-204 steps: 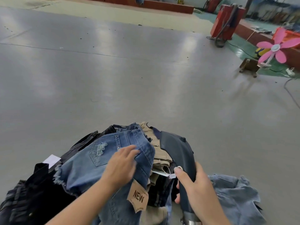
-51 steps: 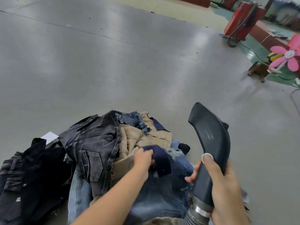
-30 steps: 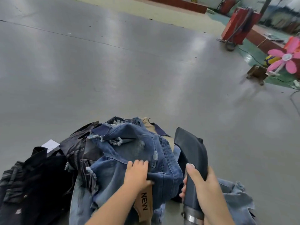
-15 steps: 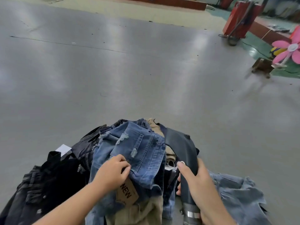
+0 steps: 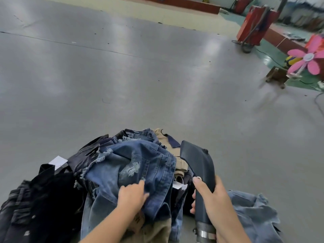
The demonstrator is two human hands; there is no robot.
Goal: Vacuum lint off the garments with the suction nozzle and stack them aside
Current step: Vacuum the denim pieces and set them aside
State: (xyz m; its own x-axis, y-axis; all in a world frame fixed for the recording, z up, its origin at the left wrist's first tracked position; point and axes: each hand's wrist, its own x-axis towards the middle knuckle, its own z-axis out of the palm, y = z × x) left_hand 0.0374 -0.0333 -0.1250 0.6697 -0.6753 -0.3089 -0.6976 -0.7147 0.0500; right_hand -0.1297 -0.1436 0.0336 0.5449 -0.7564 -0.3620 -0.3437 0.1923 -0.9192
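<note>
Our left hand point(image 5: 132, 194) clutches the blue denim shorts point(image 5: 138, 165); just right of it, our right hand point(image 5: 213, 199) wraps around the dark nozzle point(image 5: 199, 165), thumb on top.

Grey work surface point(image 5: 140, 81), smooth and glossy with pale light reflections, a thin seam line crossing its far left part. Lying on it at the near edge: a heap of garments point(image 5: 133, 165) with distressed blue denim uppermost over tan and navy pieces; black and dark denim garments point(image 5: 35, 204) touching the heap's left side, a white paper tag point(image 5: 57, 162) showing beside them; a separate light-blue denim garment point(image 5: 254, 213) at near right.
</note>
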